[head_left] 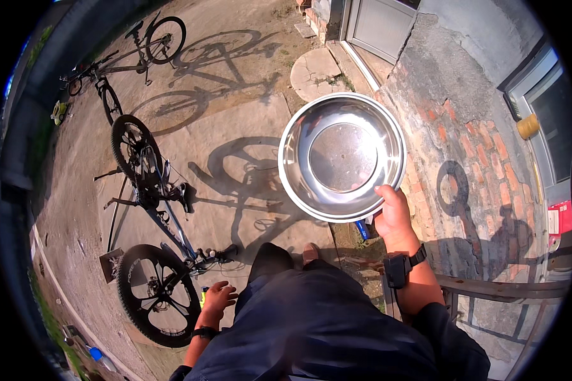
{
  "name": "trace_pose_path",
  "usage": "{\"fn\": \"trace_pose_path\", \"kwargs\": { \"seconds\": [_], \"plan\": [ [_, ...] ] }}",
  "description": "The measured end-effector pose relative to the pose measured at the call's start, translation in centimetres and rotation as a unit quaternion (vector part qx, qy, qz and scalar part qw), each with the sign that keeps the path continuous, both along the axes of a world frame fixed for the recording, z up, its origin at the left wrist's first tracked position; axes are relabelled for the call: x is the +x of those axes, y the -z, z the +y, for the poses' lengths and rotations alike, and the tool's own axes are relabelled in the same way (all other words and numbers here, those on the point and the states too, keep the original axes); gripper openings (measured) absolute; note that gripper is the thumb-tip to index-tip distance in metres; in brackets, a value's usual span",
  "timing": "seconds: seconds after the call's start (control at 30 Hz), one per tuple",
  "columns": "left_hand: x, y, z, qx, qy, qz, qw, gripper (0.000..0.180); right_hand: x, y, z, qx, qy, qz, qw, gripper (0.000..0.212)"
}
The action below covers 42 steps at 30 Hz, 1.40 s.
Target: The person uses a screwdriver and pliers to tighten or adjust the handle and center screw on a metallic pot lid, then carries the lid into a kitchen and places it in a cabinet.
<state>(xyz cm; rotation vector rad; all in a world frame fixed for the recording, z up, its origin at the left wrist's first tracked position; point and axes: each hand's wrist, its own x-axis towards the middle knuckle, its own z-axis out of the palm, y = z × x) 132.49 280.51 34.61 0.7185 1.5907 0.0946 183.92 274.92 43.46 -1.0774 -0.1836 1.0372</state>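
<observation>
My right hand [394, 216] grips the near right rim of a round, shiny metal basin [293, 130], with the thumb over the edge. The basin is held up with its inside facing me, and its middle looks duller and speckled. My left hand [218, 298] hangs low on the left, its fingers loosely bent and apart, with nothing seen in it. Nearest to that hand is a black bicycle [183, 238] with broad-spoked wheels, whose front wheel and handlebar are just beside it.
Another bicycle [130, 66] stands farther off at the upper left. On the right rises a worn brick wall [483, 152] with a window [546, 111]. A wooden rail [502, 289] runs below it. An open doorway [381, 32] and a round concrete slab [313, 70] are ahead.
</observation>
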Motion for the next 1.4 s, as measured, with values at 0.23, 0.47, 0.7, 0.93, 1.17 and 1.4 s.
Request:
{"fn": "trace_pose_path", "kwargs": {
  "seconds": [0.23, 0.47, 0.7, 0.93, 1.17, 1.4],
  "plan": [
    [7.2, 4.5, 22.5, -0.035, 0.073, -0.011, 0.997, 0.053, 10.7, 5.4, 17.3, -0.054, 0.158, -0.024, 0.986, 0.032],
    [25.1, 1.7, 52.2, 0.086, 0.174, 0.007, 0.981, 0.052, 17.1, 3.6, 29.4, -0.131, 0.223, -0.006, 0.966, 0.038],
    [45.7, 0.1, 72.0, 0.163, 0.266, -0.024, 0.950, 0.052, 29.7, 6.6, 38.9, -0.132, 0.238, 0.035, 0.962, 0.029],
    [59.1, 1.4, 81.0, 0.069, 0.280, 0.013, 0.957, 0.056, 43.8, 6.6, 51.5, -0.156, 0.252, 0.036, 0.954, 0.022],
    [76.1, 2.5, 93.6, 0.027, 0.379, 0.024, 0.925, 0.056, 56.0, 5.3, 59.1, -0.090, 0.370, 0.076, 0.922, 0.032],
    [104.8, 1.0, 106.5, 0.125, 0.532, -0.011, 0.838, 0.052, 65.1, 4.9, 62.7, -0.064, 0.498, 0.097, 0.859, 0.038]
  ]
}}
